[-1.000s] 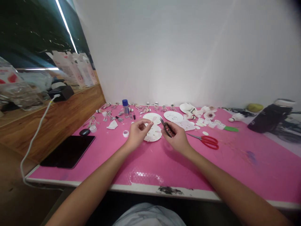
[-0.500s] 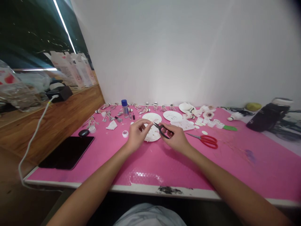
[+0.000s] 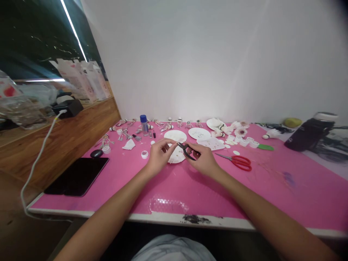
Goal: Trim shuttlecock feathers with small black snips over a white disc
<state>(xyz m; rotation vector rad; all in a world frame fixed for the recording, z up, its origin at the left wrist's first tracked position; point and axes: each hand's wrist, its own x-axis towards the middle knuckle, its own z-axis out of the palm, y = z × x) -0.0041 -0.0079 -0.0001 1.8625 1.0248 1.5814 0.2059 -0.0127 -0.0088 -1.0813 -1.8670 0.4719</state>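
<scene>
Black-handled pliers (image 3: 187,150) are gripped in my right hand (image 3: 204,159), their jaws pointing left. My left hand (image 3: 160,154) pinches something too small to make out, right at the tips of the pliers. Both hands are raised over a white paper disc (image 3: 177,156) at the middle of the pink table. Another white disc (image 3: 175,136) lies just behind my fingers. Red-handled scissors (image 3: 241,163) rest to the right of my right hand. A small open jar (image 3: 144,154) stands left of my left hand.
Several shuttlecocks (image 3: 179,121) line the wall side. A blue-capped bottle (image 3: 144,125) stands at the back left, a dark tablet (image 3: 77,176) lies front left. White lids (image 3: 244,142) and shuttlecock flowers (image 3: 240,129) are grouped right. A black bottle (image 3: 311,130) lies tilted far right.
Hands and pliers stay almost in place; the jaws appear slightly closer to the left fingertips. The objects on the table have not moved.
</scene>
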